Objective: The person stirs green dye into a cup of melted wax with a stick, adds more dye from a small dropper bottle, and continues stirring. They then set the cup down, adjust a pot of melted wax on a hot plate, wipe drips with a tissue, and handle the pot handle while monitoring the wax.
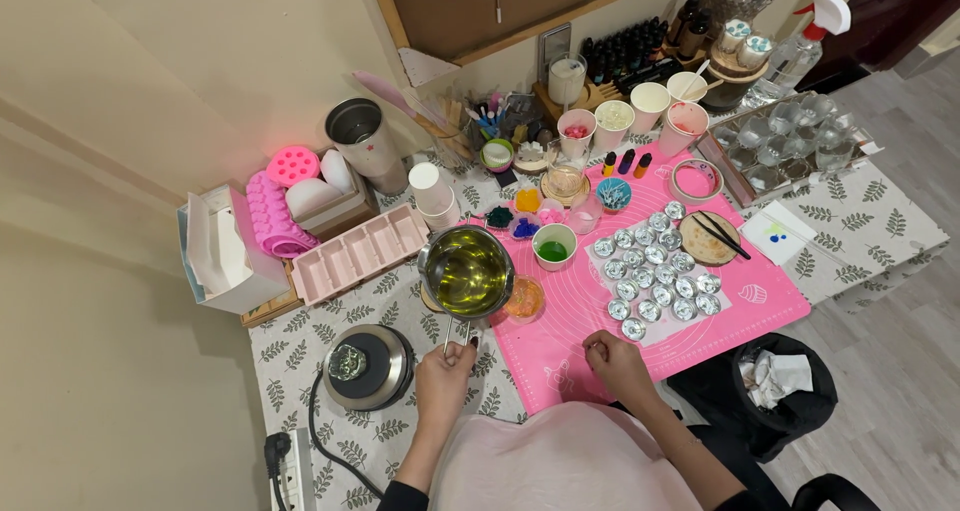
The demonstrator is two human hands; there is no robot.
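While the head camera looks straight down, the scene sorts out as follows.

Head view, left hand: the left hand (445, 369) is closed on the thin handle of the steel melting pot (467, 271), fingers wrapped round it.
Head view, pot: it stands on the table (300, 346) at the left edge of the pink mat (760, 306), filled with clear yellowish liquid; this looks melted and ready, judged by its shine.
Head view, right hand: the right hand (612, 361) rests on the mat's near edge, fingers curled narrow; whether it pinches anything cannot be told.
Head view, small tins: a cluster of round metal tins (655, 271) lies on a white sheet on the mat, well apart from the pot; they appear laid out but unfilled.
Head view, colours: a cup of green liquid (553, 246) stands just beside the pot.
Head view, heater: the round hot plate (368, 366) beside the left hand carries no pot.
Progress: melting seems done; filling of the tins seems left.
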